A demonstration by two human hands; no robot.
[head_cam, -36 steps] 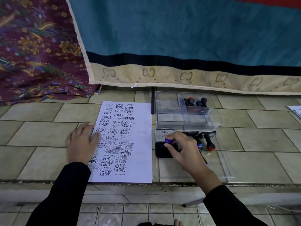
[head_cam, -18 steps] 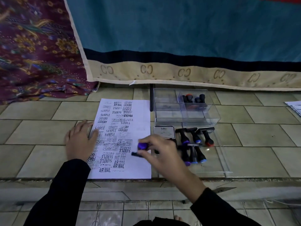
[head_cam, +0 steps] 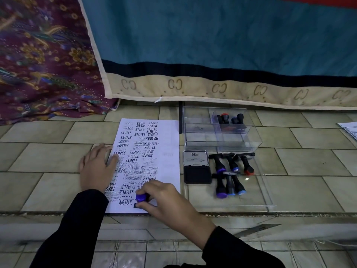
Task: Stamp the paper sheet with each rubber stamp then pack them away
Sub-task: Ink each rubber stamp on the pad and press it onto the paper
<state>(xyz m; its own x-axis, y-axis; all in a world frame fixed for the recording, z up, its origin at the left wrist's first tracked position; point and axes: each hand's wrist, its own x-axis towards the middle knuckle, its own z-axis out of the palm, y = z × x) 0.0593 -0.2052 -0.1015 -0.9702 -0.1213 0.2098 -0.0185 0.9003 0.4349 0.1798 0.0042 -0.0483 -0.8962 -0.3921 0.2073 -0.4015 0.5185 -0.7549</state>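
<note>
A white paper sheet (head_cam: 166, 140) covered with black stamp marks lies on the tiled floor. My left hand (head_cam: 96, 167) presses flat on its left edge. My right hand (head_cam: 166, 200) grips a purple-topped rubber stamp (head_cam: 140, 198), its black base down on the sheet's lower edge beside an "AIR MAIL" mark. An open black ink pad (head_cam: 197, 168) sits right of the sheet. Several black-handled stamps (head_cam: 229, 175) lie on a clear lid (head_cam: 258, 192). A clear plastic box (head_cam: 201, 136) behind them holds a few stamps (head_cam: 229, 119).
A blue blanket with a beige border (head_cam: 222, 88) and a purple patterned cloth (head_cam: 42, 74) hang along the back. The floor drops at a step edge (head_cam: 289, 214) near me. Papers (head_cam: 347, 129) lie at the far right. A metal ruler (head_cam: 257, 229) rests below the step.
My right hand carried the purple-topped stamp from the ink pad leftward and set it down on the sheet's lower part. My left hand stayed on the paper.
</note>
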